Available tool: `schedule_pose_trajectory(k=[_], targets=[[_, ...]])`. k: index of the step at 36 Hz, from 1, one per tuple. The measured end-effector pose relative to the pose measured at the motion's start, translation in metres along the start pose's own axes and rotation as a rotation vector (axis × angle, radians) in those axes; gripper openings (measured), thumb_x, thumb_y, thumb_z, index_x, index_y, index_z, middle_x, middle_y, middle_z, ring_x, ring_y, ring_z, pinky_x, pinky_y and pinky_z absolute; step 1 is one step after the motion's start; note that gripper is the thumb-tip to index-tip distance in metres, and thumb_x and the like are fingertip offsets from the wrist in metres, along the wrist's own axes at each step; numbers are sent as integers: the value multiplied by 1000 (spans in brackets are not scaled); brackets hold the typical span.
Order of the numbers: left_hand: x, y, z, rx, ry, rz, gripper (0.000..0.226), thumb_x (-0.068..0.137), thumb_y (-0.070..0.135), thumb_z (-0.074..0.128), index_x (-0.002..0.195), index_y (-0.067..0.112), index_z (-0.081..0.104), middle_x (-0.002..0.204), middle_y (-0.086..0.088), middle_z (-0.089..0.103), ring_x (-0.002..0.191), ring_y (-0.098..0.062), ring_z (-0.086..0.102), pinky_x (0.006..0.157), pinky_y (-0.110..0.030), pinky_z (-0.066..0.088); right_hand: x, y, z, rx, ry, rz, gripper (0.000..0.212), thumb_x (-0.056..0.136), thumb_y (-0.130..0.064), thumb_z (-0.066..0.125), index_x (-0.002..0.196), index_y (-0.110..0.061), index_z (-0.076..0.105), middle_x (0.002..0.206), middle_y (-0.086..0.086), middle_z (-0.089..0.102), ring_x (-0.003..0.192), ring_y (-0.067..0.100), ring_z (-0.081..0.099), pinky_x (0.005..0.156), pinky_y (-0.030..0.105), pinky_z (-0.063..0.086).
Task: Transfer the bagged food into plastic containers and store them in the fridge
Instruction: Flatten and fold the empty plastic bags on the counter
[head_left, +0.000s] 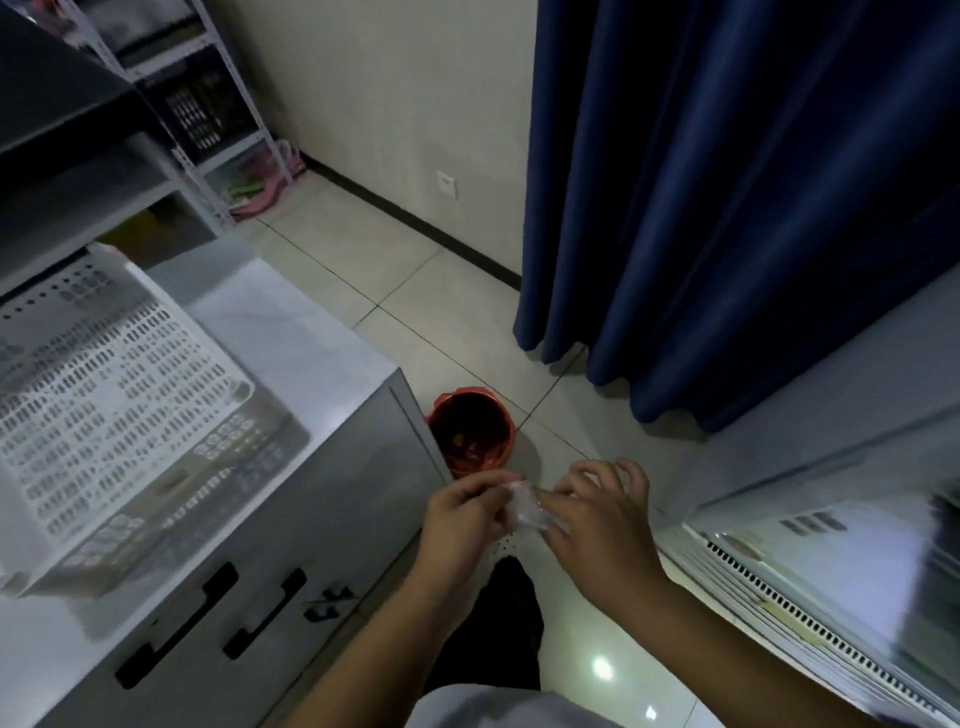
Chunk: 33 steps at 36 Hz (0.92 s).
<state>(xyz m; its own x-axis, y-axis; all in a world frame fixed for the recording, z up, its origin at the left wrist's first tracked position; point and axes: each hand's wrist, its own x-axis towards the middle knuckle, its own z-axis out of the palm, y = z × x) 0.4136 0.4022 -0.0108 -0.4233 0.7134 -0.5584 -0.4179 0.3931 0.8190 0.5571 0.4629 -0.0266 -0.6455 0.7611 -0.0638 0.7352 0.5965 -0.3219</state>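
A small crumpled clear plastic bag (525, 510) is held between both hands above the floor, near a red bin (471, 430). My left hand (464, 519) pinches its left side with thumb and fingers. From the right, my right hand (597, 519) grips the bag, its other fingers spread. The bag looks empty, though blur makes this uncertain. The fridge (831, 545) stands at the lower right with its vented front edge showing. No plastic containers are visible.
A white perforated basket (119, 415) lies tilted on the grey cabinet (291, 332) at left, which has black handles. A dark blue curtain (727, 208) hangs at right. Metal shelving (218, 119) stands at the back left. The floor is tiled.
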Motion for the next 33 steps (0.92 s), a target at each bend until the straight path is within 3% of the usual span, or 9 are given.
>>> schedule_pose_trajectory(k=[5, 8, 12, 16, 20, 25, 27, 30, 33], targets=[[61, 21, 9, 222, -142, 89, 24, 96, 15, 59, 102, 29, 77, 105, 3, 75, 100, -15, 69, 88, -33, 57, 75, 43, -3, 126, -89, 31, 14, 87, -23, 72, 95, -32, 78, 93, -8, 72, 116, 20, 55, 100, 37, 23], [93, 34, 10, 532, -216, 279, 28, 88, 33, 65, 114, 42, 66, 118, 17, 57, 108, -4, 59, 97, -29, 51, 117, 67, -15, 220, -191, 39, 18, 85, -15, 75, 98, -26, 80, 102, 6, 73, 113, 27, 56, 88, 30, 21], [130, 55, 16, 730, -315, 402, 38, 86, 34, 73, 122, 38, 63, 122, 18, 55, 112, 0, 54, 97, -25, 48, 164, 94, -26, 287, -348, -16, 19, 86, -10, 72, 100, -20, 80, 104, 10, 70, 111, 24, 54, 94, 32, 29], [154, 73, 34, 853, -297, 473, 30, 89, 43, 64, 118, 36, 61, 111, 23, 59, 103, 5, 54, 86, -15, 45, 204, 111, -30, 315, -448, -58, 15, 88, -12, 71, 97, -21, 79, 97, 4, 68, 100, 17, 54, 94, 36, 36], [180, 81, 50, 1035, -205, 540, 28, 93, 39, 54, 118, 27, 57, 107, 6, 64, 93, -7, 55, 76, -21, 41, 247, 125, -27, 549, -558, 11, 30, 88, -13, 71, 75, -40, 68, 81, -8, 63, 83, 13, 60, 71, 24, 43], [210, 80, 74, 1314, -101, 477, 37, 94, 16, 57, 129, 25, 53, 104, -3, 60, 95, -24, 56, 95, -37, 41, 306, 144, -14, 664, -743, 35, 41, 92, -13, 66, 65, -44, 71, 75, -13, 69, 74, 5, 63, 61, 20, 45], [218, 80, 86, 1354, -102, 447, 41, 92, 9, 57, 128, 28, 52, 100, -5, 56, 91, -25, 54, 97, -39, 40, 329, 152, -11, 661, -832, 1, 35, 91, -18, 68, 70, -44, 73, 80, -14, 73, 81, 5, 67, 67, 23, 51], [233, 77, 98, 1379, -134, 364, 30, 94, 12, 53, 119, 25, 61, 106, -6, 52, 97, -26, 52, 99, -41, 39, 360, 165, -2, 557, -932, -69, 25, 90, -20, 71, 83, -44, 72, 98, -9, 75, 96, 10, 68, 90, 35, 55], [254, 75, 107, 1427, -158, 264, 35, 95, 18, 51, 126, 30, 60, 119, -5, 52, 112, -26, 49, 105, -39, 31, 385, 173, 7, 439, -1019, -125, 26, 91, -19, 67, 89, -45, 67, 106, -5, 72, 100, 15, 66, 91, 38, 55]])
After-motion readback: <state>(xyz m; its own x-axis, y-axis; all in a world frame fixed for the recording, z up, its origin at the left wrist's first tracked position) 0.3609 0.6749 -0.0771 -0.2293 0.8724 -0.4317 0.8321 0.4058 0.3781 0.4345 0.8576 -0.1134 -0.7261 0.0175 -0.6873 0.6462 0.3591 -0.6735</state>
